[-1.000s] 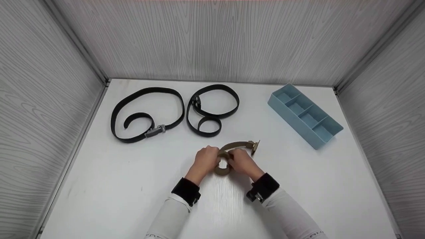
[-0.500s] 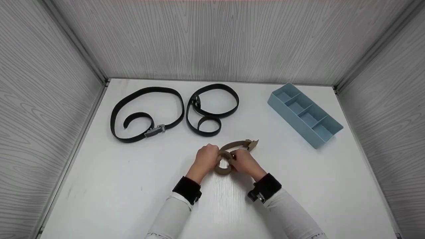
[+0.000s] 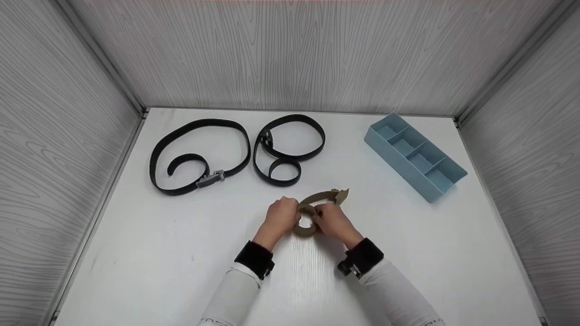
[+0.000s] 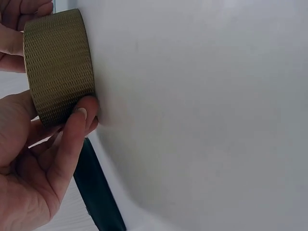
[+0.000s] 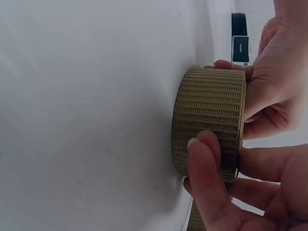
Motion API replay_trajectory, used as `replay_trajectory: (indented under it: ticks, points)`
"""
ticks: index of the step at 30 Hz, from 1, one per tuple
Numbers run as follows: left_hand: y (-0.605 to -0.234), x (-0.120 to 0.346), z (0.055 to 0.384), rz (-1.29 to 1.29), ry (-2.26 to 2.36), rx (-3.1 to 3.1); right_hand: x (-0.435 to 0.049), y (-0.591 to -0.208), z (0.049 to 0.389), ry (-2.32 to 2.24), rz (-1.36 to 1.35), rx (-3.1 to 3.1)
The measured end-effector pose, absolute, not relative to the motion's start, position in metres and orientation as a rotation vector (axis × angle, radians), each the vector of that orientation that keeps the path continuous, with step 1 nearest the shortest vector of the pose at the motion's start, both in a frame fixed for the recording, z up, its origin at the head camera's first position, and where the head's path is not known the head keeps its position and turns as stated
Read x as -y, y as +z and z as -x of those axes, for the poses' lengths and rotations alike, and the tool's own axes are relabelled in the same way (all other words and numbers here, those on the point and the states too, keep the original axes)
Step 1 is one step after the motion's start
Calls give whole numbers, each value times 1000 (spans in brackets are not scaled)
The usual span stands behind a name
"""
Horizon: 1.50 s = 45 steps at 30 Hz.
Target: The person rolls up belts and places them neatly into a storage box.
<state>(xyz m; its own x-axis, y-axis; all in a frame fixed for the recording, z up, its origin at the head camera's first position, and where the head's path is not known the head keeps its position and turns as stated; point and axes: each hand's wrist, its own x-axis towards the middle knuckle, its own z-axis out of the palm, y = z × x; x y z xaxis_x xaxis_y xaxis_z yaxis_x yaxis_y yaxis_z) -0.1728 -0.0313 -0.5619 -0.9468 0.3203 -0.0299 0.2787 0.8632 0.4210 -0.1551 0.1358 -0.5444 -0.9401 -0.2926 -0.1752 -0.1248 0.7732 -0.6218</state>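
Observation:
A khaki woven webbing belt (image 3: 305, 232) stands on edge on the white table, its lower part wound into a ring-like coil. My left hand (image 3: 282, 216) grips the coil's left side, and my right hand (image 3: 334, 221) pinches it from the right. From the coil a free length curves up and right to a brass-coloured buckle (image 3: 341, 196), just beyond my right knuckles. In the left wrist view, thumb and fingers hold the rolled webbing (image 4: 60, 62) near its edge. The right wrist view shows my thumb or finger pressed on the coil's ribbed outer face (image 5: 209, 110).
At the back left lies a black belt (image 3: 201, 122) with a silver buckle, in a wide loop. Beside it is another looped black belt (image 3: 297, 118). A blue tray (image 3: 401, 165) with several compartments sits at the back right. Grey wood-grain panels (image 3: 290, 54) wall the table.
The buckle end has drawn left toward my hands and turned a little. My right fingers have shifted slightly on the coil; the left hand has stayed nearly in place.

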Motion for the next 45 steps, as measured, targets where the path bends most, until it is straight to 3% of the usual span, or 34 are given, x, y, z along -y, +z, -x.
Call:
replay_trajectory:
  ticks: [5, 15, 24, 38, 45]
  points:
    - [-563, 31, 172, -476, 640, -2935, -135, -546, 157, -898, 396, -2742]
    - [-558, 28, 170, -495, 571, -2945, -135, -545, 151, -885, 292, -2725]
    - [-560, 29, 171, -554, 516, -2961, -136, -549, 155, -886, 470, -2780]
    - [-557, 32, 171, -605, 576, -2847, -149, -554, 154, -1044, 315, -2677]
    - [-559, 27, 169, -656, 502, -2861, -150, -551, 154, -943, 365, -2715]
